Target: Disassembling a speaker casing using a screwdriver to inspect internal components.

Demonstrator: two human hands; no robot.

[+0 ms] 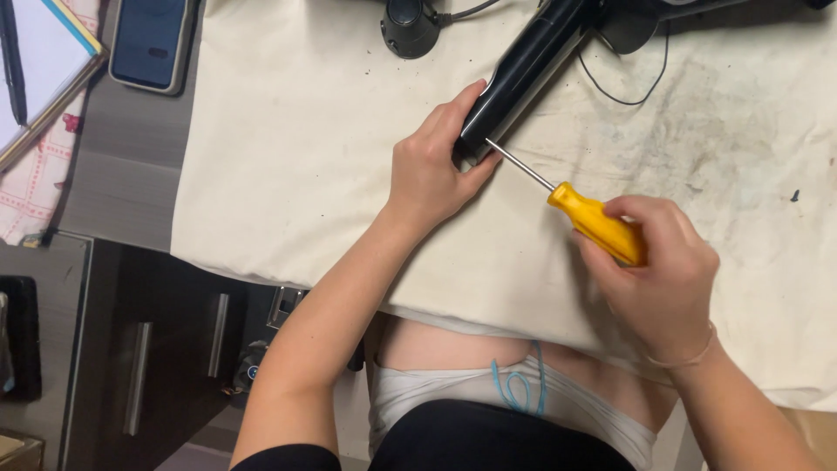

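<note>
A long black appliance handle (526, 65) lies slanted on a cream cloth (288, 148). My left hand (429, 164) grips its near end, thumb on top and fingers underneath. My right hand (658, 275) holds a screwdriver by its yellow handle (595, 222). The thin metal shaft (520, 164) runs up and left, and its tip sits against the end face of the black handle.
A round black part (410, 26) and a thin black cable (623, 87) lie at the cloth's far edge. A phone (148, 42) and a notebook with a pen (35, 61) rest on the grey desk at left. Desk drawers (139, 366) stand below left.
</note>
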